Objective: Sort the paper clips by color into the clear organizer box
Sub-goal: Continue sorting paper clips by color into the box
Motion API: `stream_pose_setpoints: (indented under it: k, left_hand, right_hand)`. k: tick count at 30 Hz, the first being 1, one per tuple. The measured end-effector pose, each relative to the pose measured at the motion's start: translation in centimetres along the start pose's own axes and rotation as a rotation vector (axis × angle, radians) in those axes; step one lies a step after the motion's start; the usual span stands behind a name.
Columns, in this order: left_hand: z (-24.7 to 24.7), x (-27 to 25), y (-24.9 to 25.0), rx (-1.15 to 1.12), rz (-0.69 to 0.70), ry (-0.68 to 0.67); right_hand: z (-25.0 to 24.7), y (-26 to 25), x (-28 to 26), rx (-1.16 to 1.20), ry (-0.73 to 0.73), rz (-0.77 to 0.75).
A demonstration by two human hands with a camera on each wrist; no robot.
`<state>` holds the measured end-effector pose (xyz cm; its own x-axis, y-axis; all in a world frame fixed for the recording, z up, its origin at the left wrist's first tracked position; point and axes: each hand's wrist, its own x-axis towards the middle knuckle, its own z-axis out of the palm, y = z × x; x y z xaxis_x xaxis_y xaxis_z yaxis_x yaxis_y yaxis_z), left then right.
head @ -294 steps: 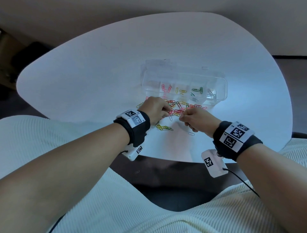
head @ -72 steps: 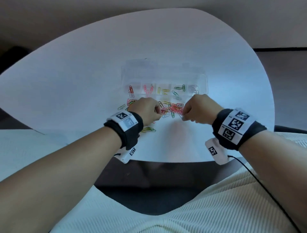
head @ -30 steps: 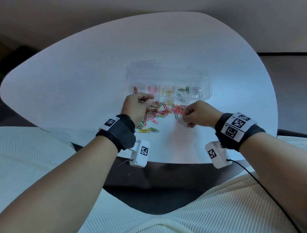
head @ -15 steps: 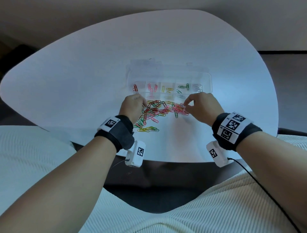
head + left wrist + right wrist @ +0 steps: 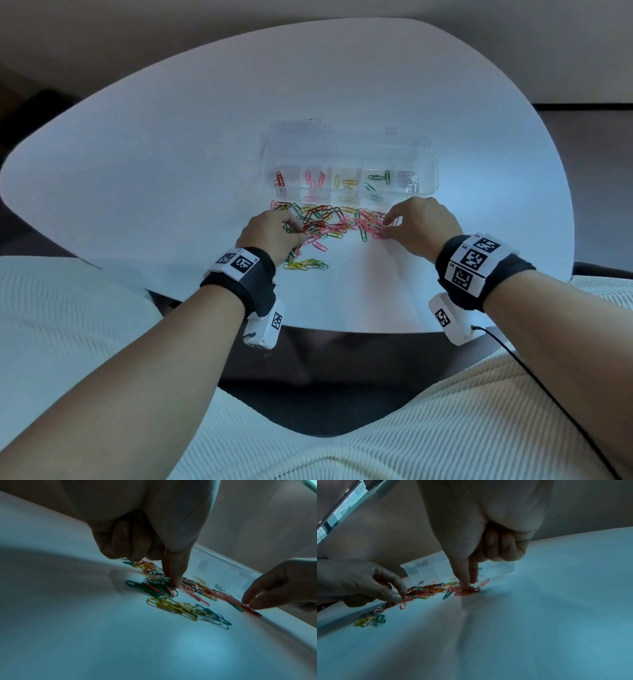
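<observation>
Broadly, the white desk (image 5: 171, 154) carries a clear organizer box (image 5: 349, 161) toward its far edge, a few sorted clips in its compartments. Between box and near edge lies the loose pile of paper clips (image 5: 332, 222), with a small yellow-green cluster (image 5: 305, 265) nearer the front. Left hand (image 5: 270, 233) presses thumb and forefinger into the pile's left end, grip narrow, other fingers curled. Right hand (image 5: 421, 222) pinches down on pink clips (image 5: 467, 590) at the right end.
</observation>
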<state>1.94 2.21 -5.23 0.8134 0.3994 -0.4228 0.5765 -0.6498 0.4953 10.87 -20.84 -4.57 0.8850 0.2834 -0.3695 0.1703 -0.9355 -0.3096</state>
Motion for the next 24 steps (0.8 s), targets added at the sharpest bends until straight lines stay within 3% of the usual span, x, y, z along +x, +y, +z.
stream_pose_setpoints:
  k: [12,24]
  left_hand:
    - [0.3,0.0,0.2,0.088,0.066,0.005]
    - [0.5,0.4,-0.2,0.147,0.059,0.023]
  right_hand:
    - [-0.2,-0.2,0.0,-0.002,-0.06,0.006]
    - [-0.9,-0.6,0.2,0.167,-0.092,-0.052]
